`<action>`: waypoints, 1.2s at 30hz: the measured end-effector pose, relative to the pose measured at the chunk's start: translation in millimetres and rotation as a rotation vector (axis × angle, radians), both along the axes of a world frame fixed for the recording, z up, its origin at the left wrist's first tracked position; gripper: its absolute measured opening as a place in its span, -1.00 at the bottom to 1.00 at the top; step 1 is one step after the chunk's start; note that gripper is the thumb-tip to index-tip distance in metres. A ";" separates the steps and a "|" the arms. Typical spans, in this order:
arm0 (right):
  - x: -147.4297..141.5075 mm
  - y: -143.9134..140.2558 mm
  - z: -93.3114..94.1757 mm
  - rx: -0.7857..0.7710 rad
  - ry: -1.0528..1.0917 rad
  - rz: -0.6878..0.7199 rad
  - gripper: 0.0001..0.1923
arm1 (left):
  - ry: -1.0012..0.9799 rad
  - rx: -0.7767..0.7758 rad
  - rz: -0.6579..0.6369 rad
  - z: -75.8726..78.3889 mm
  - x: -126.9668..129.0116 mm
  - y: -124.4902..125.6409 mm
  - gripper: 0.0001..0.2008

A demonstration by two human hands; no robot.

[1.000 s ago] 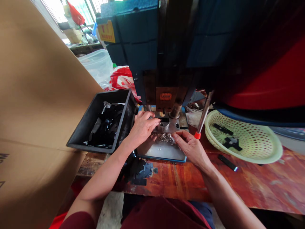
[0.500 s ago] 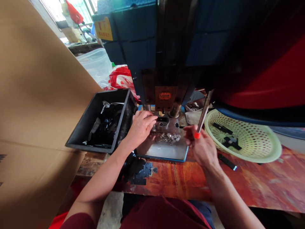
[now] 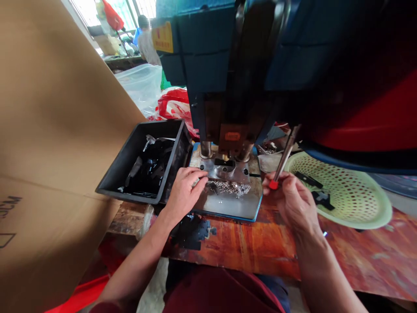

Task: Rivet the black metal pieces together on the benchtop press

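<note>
My left hand rests loose-fingered on the die plate under the press, my right hand pinching the red-tipped lever; a premature pull could crush fingers.

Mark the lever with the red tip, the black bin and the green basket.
lever [image 3: 284,159], head view, on its metal shaft.
black bin [image 3: 130,154], head view, on its left inner wall.
green basket [image 3: 368,217], head view, on its near rim.
</note>
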State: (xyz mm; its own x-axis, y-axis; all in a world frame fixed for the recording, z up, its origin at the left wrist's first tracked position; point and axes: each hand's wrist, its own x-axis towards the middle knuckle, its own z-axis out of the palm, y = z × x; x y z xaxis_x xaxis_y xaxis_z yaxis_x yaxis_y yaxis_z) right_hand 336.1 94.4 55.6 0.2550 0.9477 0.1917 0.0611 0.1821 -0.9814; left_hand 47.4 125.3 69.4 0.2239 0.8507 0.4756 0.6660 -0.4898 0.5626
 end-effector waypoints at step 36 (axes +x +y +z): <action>-65.0 -41.8 -6.4 0.467 -1.180 0.426 -0.72 | -0.568 -1.014 -0.150 -17.7 31.8 -62.2 -0.65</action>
State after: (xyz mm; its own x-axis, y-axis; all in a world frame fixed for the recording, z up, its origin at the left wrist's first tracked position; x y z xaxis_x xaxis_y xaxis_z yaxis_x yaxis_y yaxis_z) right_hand 271.1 52.6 49.2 -0.5834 0.6969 0.4171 0.6780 0.7006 -0.2223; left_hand 79.3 63.1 51.7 0.3280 0.8808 -0.3415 0.1671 0.3017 0.9386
